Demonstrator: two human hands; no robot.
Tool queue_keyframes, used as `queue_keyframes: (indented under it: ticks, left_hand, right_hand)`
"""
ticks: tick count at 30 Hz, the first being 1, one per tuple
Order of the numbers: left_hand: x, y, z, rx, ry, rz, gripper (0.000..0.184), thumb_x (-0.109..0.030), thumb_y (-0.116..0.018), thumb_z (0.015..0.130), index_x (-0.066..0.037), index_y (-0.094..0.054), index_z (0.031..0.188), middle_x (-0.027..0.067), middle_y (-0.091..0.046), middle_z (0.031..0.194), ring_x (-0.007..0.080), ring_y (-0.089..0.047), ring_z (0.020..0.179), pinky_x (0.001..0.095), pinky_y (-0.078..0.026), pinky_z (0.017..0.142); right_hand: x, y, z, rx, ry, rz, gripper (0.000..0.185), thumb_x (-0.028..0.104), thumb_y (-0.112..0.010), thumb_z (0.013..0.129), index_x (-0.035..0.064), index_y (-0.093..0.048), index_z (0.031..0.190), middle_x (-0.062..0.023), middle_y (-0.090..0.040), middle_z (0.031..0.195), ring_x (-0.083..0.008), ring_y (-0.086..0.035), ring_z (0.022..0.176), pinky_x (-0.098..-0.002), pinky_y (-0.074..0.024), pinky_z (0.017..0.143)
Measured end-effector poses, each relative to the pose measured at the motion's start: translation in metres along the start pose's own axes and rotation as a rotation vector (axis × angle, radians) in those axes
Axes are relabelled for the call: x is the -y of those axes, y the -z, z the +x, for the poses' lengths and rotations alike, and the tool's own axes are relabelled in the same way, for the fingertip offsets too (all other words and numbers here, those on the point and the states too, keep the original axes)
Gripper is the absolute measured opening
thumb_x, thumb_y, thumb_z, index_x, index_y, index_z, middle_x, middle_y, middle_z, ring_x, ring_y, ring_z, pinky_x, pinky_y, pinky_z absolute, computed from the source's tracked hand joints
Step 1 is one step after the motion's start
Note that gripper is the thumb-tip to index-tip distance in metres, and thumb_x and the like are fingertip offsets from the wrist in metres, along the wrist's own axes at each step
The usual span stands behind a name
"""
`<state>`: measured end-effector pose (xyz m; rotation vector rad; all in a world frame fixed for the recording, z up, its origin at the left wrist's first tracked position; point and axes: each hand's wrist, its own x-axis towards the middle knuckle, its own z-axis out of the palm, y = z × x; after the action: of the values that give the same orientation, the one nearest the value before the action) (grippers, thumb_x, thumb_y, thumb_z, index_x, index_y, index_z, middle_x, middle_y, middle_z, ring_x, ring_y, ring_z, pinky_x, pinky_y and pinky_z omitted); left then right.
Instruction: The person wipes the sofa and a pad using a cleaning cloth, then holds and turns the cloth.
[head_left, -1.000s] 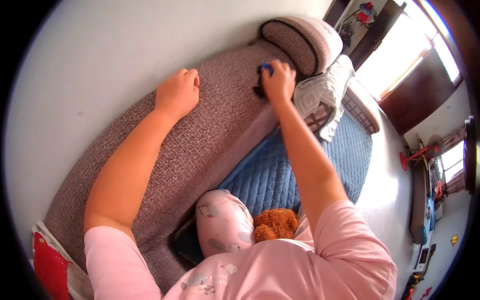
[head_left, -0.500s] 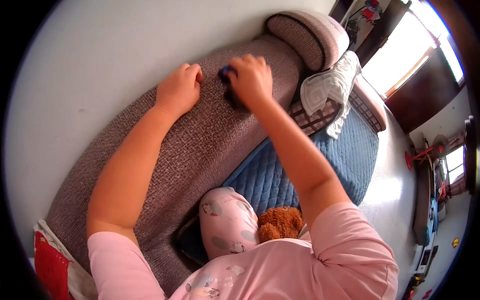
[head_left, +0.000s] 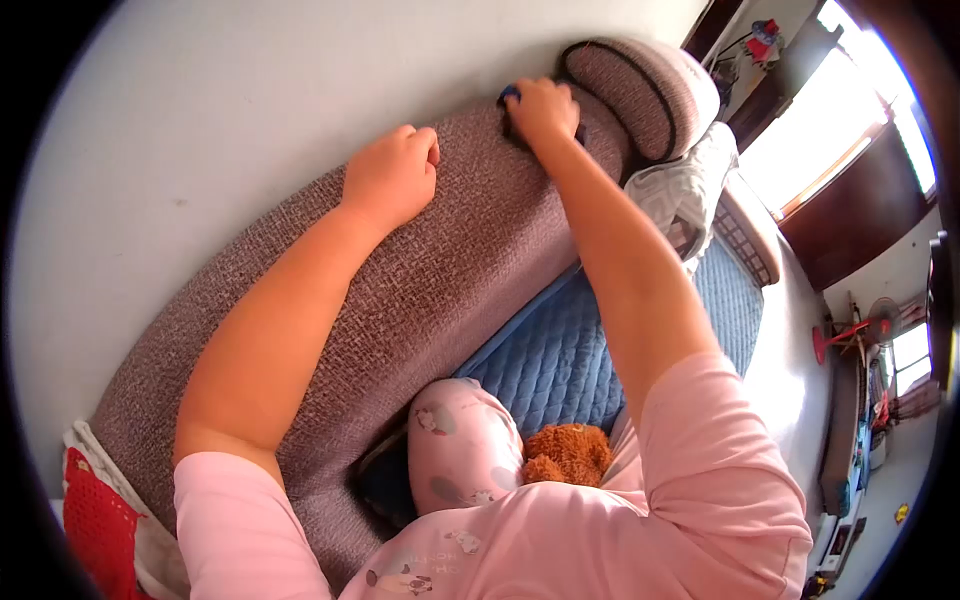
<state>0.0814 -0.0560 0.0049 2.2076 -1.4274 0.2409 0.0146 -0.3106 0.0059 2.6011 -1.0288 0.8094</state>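
My right hand (head_left: 543, 110) is wrapped round a dark blue and black object (head_left: 510, 94), mostly hidden under the palm, against the top of the brown woven sofa backrest (head_left: 400, 290) near its far end. My left hand (head_left: 393, 175) rests on the backrest's upper edge, nearer the wall, with its fingers curled in; whether anything is inside them is hidden. Between my legs sits a brown fluffy toy (head_left: 568, 454), on the blue quilted seat cover (head_left: 550, 365).
A rounded armrest cushion (head_left: 640, 95) stands past my right hand, with a whitish cloth (head_left: 685, 185) beside it. Red crochet fabric (head_left: 98, 520) lies at the lower left. A pale wall (head_left: 200, 150) runs behind the sofa. A red fan (head_left: 850, 330) stands across the room.
My right hand moved left along the backrest with the dark object, then back right and up to its top edge. My left hand sits slightly further right in view, still curled.
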Motion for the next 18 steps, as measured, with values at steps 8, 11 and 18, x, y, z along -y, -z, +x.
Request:
queue_keyframes:
  ticks: [8, 11, 18]
  left_hand:
    - [0.003, -0.005, 0.000, -0.028, 0.003, -0.017, 0.008, -0.012, -0.054, 0.095, -0.012, -0.061, 0.099, 0.0082, -0.066, 0.104, 0.0323, -0.066, 0.094, 0.0473, -0.054, 0.077]
    - [0.003, -0.003, -0.002, -0.012, 0.005, -0.010, 0.008, -0.011, -0.054, 0.095, -0.011, -0.061, 0.099, 0.0084, -0.066, 0.104, 0.0326, -0.066, 0.094, 0.0475, -0.053, 0.078]
    - [0.006, -0.005, -0.005, -0.055, -0.051, -0.018, 0.010, -0.010, -0.052, 0.097, -0.009, -0.061, 0.102, 0.0079, -0.066, 0.103, 0.0297, -0.065, 0.089, 0.0453, -0.053, 0.077]
  right_hand:
    - [0.027, 0.098, -0.160, 0.001, 0.274, 0.472, 0.026, 0.029, -0.076, 0.087, 0.0166, -0.075, 0.110, -0.0088, -0.068, 0.108, -0.0340, -0.062, 0.109, -0.0465, -0.0543, 0.093]
    - [0.024, 0.099, -0.178, -0.047, 0.306, 0.533, 0.029, 0.023, -0.081, 0.082, 0.0184, -0.073, 0.110, -0.0077, -0.064, 0.102, -0.0322, -0.062, 0.104, -0.0446, -0.0535, 0.092]
    - [0.004, 0.042, -0.070, -0.043, 0.154, 0.139, 0.024, 0.035, -0.071, 0.092, 0.0197, -0.073, 0.111, -0.0094, -0.070, 0.113, -0.0366, -0.063, 0.113, -0.0487, -0.0532, 0.093]
